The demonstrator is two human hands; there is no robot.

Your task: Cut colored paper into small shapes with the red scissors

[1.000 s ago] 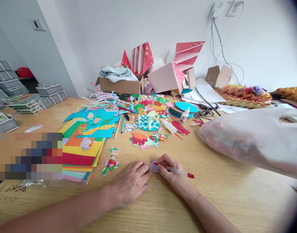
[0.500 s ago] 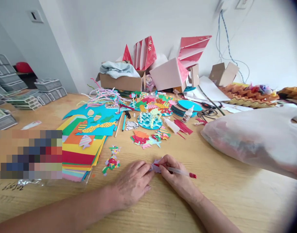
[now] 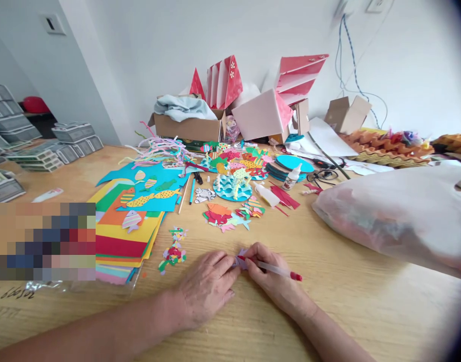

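A small purple paper cut-out [image 3: 242,252] lies on the table between my two hands, mostly covered by the fingers. My left hand [image 3: 209,289] rests on the table, its fingertips pressing the cut-out's left side down. In my right hand [image 3: 271,269] is a pen [image 3: 279,270] with a clear barrel and a red end, gripped like a writing tool. Its tip meets the cut-out, though the mark beneath is too small to make out. Coloured paper scraps [image 3: 174,254] lie beyond my left hand. Past the hands is a pile of paper fish [image 3: 218,215].
Stacked coloured sheets [image 3: 120,246] lie at left, bearing striped and spotted fish. A blue wavy disc [image 3: 232,188], a glue bottle [image 3: 291,177] and cardboard boxes [image 3: 187,125] stand farther back. On the right is a bulky white plastic bag [image 3: 396,216].
The pen has tilted slightly, its red end shifting a little left and down. My left hand stays in place on the purple cut-out.
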